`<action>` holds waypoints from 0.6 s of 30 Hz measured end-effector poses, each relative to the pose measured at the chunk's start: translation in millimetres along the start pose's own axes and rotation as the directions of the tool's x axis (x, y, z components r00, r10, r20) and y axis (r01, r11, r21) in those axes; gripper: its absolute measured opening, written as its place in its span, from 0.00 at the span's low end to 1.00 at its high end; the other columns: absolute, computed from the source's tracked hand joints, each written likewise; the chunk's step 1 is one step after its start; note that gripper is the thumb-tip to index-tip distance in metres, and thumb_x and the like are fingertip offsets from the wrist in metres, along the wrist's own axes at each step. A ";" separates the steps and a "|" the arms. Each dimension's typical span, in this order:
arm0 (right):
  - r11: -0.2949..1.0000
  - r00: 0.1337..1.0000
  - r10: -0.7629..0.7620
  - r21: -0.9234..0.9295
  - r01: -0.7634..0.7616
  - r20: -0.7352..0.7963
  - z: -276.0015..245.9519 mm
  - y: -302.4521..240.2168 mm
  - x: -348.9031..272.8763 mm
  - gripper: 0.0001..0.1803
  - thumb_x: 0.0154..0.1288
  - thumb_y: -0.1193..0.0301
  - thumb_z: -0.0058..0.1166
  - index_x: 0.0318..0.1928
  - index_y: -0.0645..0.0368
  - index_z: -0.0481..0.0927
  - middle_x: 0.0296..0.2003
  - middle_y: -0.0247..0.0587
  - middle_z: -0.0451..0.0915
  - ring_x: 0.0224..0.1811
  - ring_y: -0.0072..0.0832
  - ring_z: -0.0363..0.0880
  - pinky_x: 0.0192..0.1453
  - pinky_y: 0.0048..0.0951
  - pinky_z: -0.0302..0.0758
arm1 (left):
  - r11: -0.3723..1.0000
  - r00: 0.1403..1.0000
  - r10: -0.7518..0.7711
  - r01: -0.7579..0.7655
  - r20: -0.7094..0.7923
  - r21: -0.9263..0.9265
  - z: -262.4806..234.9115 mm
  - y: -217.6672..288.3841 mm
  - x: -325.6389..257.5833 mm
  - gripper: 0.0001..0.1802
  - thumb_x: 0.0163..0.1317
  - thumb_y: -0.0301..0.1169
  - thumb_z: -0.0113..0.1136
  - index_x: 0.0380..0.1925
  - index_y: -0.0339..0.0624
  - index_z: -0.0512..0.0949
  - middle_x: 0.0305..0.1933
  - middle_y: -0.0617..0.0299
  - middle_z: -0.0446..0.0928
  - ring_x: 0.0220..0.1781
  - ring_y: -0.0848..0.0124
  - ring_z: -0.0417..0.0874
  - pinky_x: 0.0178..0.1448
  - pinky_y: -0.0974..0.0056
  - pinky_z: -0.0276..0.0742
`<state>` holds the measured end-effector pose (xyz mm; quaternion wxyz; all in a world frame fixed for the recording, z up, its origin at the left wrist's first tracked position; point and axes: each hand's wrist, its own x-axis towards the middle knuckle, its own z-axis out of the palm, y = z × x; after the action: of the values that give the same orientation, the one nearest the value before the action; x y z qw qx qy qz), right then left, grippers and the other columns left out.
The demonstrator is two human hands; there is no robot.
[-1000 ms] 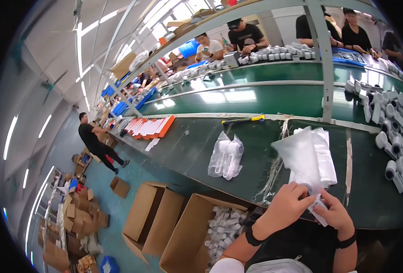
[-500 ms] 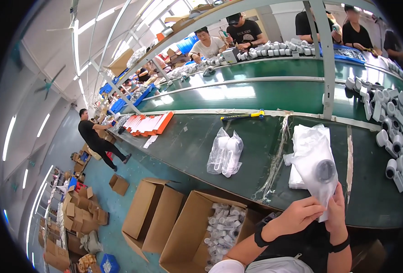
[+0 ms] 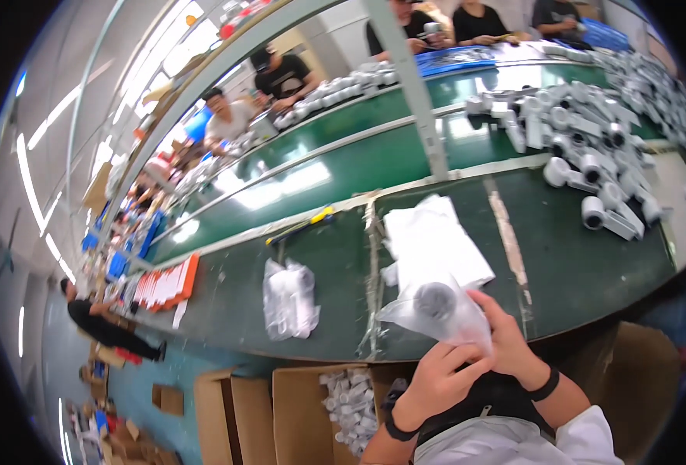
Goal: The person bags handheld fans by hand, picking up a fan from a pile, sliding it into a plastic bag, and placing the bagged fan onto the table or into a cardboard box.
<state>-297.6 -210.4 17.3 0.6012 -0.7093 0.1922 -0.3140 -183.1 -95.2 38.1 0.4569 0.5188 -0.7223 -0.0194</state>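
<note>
Clear plastic bag (image 3: 443,314), thin, glossy, crinkled, with a grey matt-looking round part inside. Stack of bags (image 3: 432,244) behind it: white, soft-sheen plastic film. Second bag (image 3: 288,298) is wrinkled clear plastic over white plastic parts. Surface (image 3: 575,263) is dark green, smooth, semi-gloss, scuffed, with pale worn streaks and lamp glare farther back. Pile of white parts (image 3: 598,163): smooth hard plastic. Boxes (image 3: 242,415): brown matt cardboard. Post (image 3: 412,85): grey painted metal.
</note>
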 end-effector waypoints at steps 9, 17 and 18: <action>0.847 0.981 0.195 0.507 -0.160 -0.018 -0.2 19.9 -7.0 0.17 0.70 0.64 0.56 0.52 0.62 0.74 0.41 0.32 0.80 0.42 0.16 0.76 0.45 0.22 0.75 | 0.612 0.768 -0.625 0.373 -0.139 -0.697 9.9 -20.4 -41.1 0.17 0.67 0.29 0.58 0.52 0.32 0.72 0.45 0.56 0.78 0.45 0.66 0.82 0.44 0.61 0.81; 0.977 0.977 -0.034 0.199 0.077 -0.211 30.0 19.6 -4.5 0.16 0.65 0.69 0.57 0.51 0.62 0.75 0.40 0.38 0.80 0.38 0.29 0.78 0.45 0.27 0.75 | 0.170 0.587 -0.798 0.437 0.136 -0.883 49.5 -26.7 -36.0 0.27 0.71 0.29 0.51 0.68 0.40 0.58 0.65 0.58 0.68 0.66 0.67 0.70 0.67 0.60 0.67; 0.971 0.934 -0.240 -0.079 0.227 -0.265 30.4 21.0 -3.0 0.17 0.61 0.70 0.59 0.50 0.62 0.76 0.38 0.41 0.79 0.36 0.33 0.79 0.44 0.29 0.75 | 0.170 0.589 -0.796 0.438 0.139 -0.882 49.0 -26.7 -35.4 0.27 0.71 0.29 0.51 0.68 0.40 0.58 0.65 0.58 0.68 0.66 0.67 0.70 0.67 0.60 0.67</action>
<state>-277.0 -190.4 -6.2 0.5106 -0.6911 0.1947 -0.4730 -195.4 -102.2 -26.5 0.7181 0.4641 -0.2286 -0.4655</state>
